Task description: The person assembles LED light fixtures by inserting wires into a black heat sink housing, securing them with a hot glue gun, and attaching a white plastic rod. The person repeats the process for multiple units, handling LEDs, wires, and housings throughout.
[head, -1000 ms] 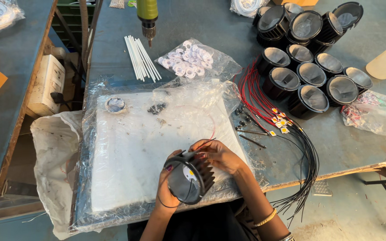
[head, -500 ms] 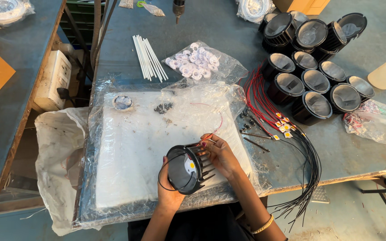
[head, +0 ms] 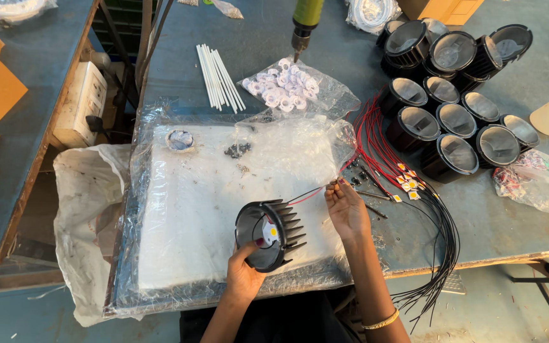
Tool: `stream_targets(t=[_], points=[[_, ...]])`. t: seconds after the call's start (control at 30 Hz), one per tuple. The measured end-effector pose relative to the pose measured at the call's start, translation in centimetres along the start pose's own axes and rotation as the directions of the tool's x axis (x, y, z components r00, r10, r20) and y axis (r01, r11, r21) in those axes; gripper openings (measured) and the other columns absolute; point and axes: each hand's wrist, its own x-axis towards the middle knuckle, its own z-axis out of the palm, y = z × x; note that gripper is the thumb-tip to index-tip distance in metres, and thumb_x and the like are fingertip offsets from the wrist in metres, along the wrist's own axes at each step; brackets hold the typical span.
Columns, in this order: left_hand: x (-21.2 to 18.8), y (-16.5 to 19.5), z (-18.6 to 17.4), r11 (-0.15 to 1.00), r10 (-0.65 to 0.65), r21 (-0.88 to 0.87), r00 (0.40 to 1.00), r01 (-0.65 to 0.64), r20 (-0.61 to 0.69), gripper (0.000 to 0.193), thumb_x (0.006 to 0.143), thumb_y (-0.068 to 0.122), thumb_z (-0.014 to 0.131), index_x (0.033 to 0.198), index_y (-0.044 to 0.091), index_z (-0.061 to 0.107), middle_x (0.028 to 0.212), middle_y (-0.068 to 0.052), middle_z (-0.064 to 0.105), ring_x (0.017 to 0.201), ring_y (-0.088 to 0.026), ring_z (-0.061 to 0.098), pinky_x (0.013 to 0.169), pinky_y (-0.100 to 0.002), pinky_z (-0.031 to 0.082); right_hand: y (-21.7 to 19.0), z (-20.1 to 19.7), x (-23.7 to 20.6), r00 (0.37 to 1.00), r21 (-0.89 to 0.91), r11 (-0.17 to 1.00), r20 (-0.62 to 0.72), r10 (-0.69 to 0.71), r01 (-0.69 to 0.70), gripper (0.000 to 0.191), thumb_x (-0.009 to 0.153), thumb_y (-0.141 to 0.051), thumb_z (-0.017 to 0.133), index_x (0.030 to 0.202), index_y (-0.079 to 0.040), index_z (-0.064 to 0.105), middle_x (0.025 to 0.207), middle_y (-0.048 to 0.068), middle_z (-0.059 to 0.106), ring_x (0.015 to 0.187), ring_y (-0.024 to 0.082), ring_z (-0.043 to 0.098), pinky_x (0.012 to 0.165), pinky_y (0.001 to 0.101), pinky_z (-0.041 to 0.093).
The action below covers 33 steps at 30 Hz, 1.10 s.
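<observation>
Fingers of the left hand (head: pixel 244 274) are gripping a black finned round lamp housing (head: pixel 269 234). Right hand (head: pixel 345 206) is pinching its thin red and black wires (head: pixel 309 192) between closed fingertips.

On the table (head: pixel 509 228) lie white sticks (head: pixel 219 76), a bag of white rings (head: pixel 285 91), black lamp housings (head: pixel 455 95) and a hanging screwdriver (head: pixel 304 22).
</observation>
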Motion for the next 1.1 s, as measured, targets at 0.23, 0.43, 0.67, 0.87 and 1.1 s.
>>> stream_targets(t=[0.23,0.43,0.67,0.87,1.1], points=[[0.4,-0.6,0.1,0.991,0.025,0.131,1.0,-0.026,0.011,0.063,0.081,-0.011,0.059,0.141,0.002,0.047,0.126,-0.016,0.061,0.113,-0.027,0.064,0.095,-0.043,0.052,3.5,3.1,-4.9,0.966,-0.414,0.892,0.094,0.243,-0.184,0.017,0.101,-0.012,0.055,0.106,-0.002,0.067,0.095,0.009,0.074,0.087,0.016,0.069,0.082,0.0304,0.055],[-0.3,0.9,4.3,0.973,0.053,0.219,0.992,-0.077,0.115,0.087,0.072,-0.017,0.053,0.153,0.008,0.037,0.132,-0.015,0.056,0.122,-0.026,0.057,0.101,-0.039,0.049,4.0,4.2,-5.6,0.986,-0.508,0.853,0.038,0.165,-0.123,0.024,0.102,-0.022,0.059,0.106,0.0,0.067,0.09,0.007,0.074,0.071,0.008,0.068,0.063,0.0216,0.056],[-0.1,1.6,6.3,0.947,-0.007,0.319,0.991,-0.036,0.134,0.096,0.065,-0.017,0.05,0.154,0.013,0.032,0.137,-0.011,0.054,0.131,-0.023,0.053,0.11,-0.036,0.045,4.4,4.1,-4.1,0.999,-0.535,0.844,0.039,-0.008,0.028,0.026,0.104,-0.028,0.057,0.099,-0.002,0.058,0.081,0.012,0.071,0.061,0.01,0.063,0.052,0.0216,0.051],[0.1,1.5,6.4,0.945,-0.012,0.322,0.979,-0.056,0.203,0.087,0.074,-0.015,0.055,0.154,0.01,0.034,0.137,-0.013,0.054,0.13,-0.022,0.054,0.111,-0.037,0.045,4.5,3.4,-4.1,0.994,-0.468,0.876,0.06,-0.095,0.112,0.024,0.105,-0.025,0.058,0.099,-0.002,0.056,0.082,0.009,0.067,0.066,0.009,0.061,0.059,0.022,0.051],[0.3,1.4,7.5,0.874,-0.053,0.485,0.996,0.012,0.071,0.082,0.074,-0.015,0.052,0.151,0.011,0.04,0.136,-0.011,0.056,0.127,-0.021,0.055,0.107,-0.035,0.045,4.2,2.5,-3.7,0.991,-0.503,0.855,0.07,-0.11,0.13,0.022,0.107,-0.022,0.057,0.098,-0.002,0.057,0.084,0.008,0.067,0.065,0.008,0.057,0.06,0.0219,0.048]])
